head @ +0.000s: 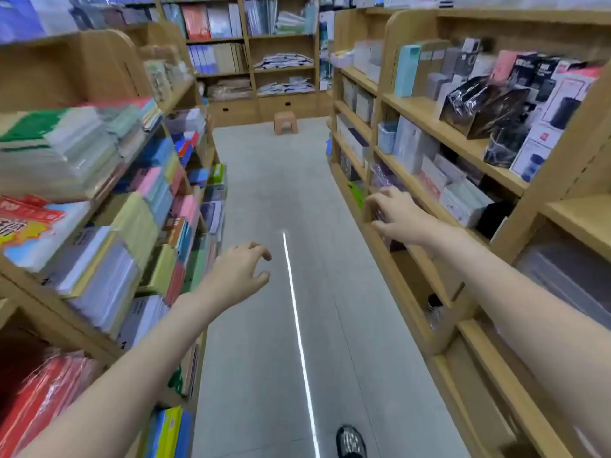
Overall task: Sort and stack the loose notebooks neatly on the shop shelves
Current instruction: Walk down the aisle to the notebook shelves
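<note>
I stand in a shop aisle between wooden shelf units. Stacks of notebooks (109,259) in green, pink, blue and white fill the sloped shelves on the left. My left hand (239,271) hovers over the aisle floor beside those stacks, fingers loosely curled, holding nothing. My right hand (396,214) reaches to a lower shelf of the right-hand unit (426,206). Its fingers touch dark wrapped items (380,213) at the shelf edge; the frame is blurred and I cannot see whether they grip one.
The grey floor (264,193) runs ahead to a small brown stool (286,122) and a back wall of bookshelves (281,64). Boxed goods (486,107) crowd the right shelves. A bright light streak (297,325) lies on the floor. A dark shoe (350,441) shows at the bottom.
</note>
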Action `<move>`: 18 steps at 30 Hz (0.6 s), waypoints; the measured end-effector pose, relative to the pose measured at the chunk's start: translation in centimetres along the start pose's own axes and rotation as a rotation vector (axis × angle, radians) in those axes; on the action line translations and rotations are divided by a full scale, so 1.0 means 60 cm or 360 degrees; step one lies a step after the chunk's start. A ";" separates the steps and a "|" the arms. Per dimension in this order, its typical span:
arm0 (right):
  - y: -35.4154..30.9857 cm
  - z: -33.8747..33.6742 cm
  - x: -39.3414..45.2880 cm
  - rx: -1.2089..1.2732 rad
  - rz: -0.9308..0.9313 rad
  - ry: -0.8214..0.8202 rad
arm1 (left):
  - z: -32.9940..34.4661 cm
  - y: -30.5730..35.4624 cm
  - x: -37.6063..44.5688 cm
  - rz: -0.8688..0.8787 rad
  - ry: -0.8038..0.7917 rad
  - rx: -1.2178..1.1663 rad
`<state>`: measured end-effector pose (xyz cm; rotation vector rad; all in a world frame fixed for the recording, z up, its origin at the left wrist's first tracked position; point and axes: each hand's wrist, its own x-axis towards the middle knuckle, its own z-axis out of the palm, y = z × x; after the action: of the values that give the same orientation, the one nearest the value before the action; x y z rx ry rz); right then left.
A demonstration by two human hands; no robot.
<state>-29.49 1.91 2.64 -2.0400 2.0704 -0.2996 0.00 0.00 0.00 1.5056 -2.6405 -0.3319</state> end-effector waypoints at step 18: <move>0.076 0.049 0.752 0.1132 0.0265 -0.0300 | 0.023 -0.238 0.679 -0.0659 -0.0135 -0.0903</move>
<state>-33.53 -43.13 -2.07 -1.4041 1.6715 -0.6693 -9.16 -41.80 -6.01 1.8141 -1.9930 -1.0836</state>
